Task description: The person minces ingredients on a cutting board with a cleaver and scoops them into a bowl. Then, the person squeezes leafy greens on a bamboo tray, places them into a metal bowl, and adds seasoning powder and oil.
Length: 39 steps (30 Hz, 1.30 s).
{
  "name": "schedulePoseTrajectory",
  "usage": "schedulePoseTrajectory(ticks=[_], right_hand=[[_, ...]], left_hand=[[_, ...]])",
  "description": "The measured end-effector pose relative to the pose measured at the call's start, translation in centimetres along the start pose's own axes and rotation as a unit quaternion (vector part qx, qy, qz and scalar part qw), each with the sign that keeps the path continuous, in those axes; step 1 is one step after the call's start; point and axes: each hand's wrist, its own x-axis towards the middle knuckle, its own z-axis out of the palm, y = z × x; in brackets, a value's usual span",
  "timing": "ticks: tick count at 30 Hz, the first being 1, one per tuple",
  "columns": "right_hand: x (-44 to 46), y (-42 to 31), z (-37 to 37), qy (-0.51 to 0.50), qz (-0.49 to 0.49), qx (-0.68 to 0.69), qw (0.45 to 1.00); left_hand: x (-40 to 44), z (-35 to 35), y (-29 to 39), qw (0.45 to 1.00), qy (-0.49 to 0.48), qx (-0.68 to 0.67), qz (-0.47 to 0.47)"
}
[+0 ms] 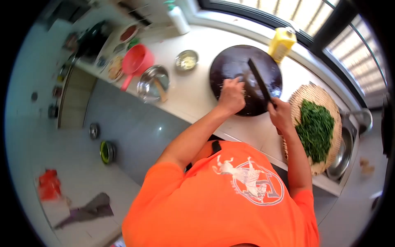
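A round dark cutting board lies on the pale counter in front of me. My right hand is closed round the handle of a kitchen knife, whose dark blade reaches up over the right half of the board. Over the board's left part, my left hand has its fingers bent and drawn together, pointing down at the surface. Some pale bits show beside these fingers; what is under or between them, I cannot make out. The blade and my left hand are apart.
Left of the board stand a metal bowl of pale chopped food, a steel bowl with a wooden-handled tool and a pink strainer. A woven tray of green vegetables overlaps the sink. A yellow bottle stands behind.
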Motion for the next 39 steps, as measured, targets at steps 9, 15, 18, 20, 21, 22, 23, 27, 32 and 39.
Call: schedulePoseTrajectory(ticks=[9, 15, 18, 20, 21, 22, 23, 27, 32, 39], right_hand=[[0.0, -1.6, 1.1, 0.004, 0.013, -0.012, 1.0], [-0.2, -2.7, 1.9, 0.017, 0.014, 0.043, 0.999], [0.1, 0.1, 3.2, 0.005, 0.049, 0.079, 0.996], [-0.3, -2.3, 2.8, 0.0, 0.103, 0.159, 0.982], [-0.9, -2.1, 2.9, 0.0, 0.126, 0.18, 0.976], [-1.2, -1.8, 3.1, -0.001, 0.145, 0.201, 0.969], [-1.6, -1.3, 3.5, 0.017, 0.162, 0.213, 0.963], [-2.6, -3.8, 3.9, 0.032, 0.216, 0.184, 0.958], [-2.6, -4.8, 6.1, 0.086, 0.229, 0.198, 0.949], [-1.1, -7.5, 9.2, 0.128, 0.263, 0.184, 0.938]], left_hand=[[1.7, -2.2, 1.0, 0.998, -0.01, 0.053, -0.021], [2.2, -4.9, 2.2, 0.995, -0.067, 0.005, -0.075], [0.7, -2.3, -1.4, 0.991, -0.12, 0.031, -0.049], [0.0, -2.1, -2.6, 0.994, -0.101, 0.028, -0.03], [-0.1, -3.4, -2.3, 0.997, -0.068, -0.01, -0.04], [-0.2, -4.5, -2.5, 0.997, -0.032, -0.046, -0.049], [-0.3, -5.2, -2.9, 0.995, -0.012, -0.068, -0.072], [-1.2, -10.0, -3.7, 0.975, 0.002, -0.167, -0.145], [-0.1, -16.1, -8.2, 0.92, 0.007, -0.308, -0.242], [1.3, -30.2, -19.5, 0.909, 0.037, -0.292, -0.295]])
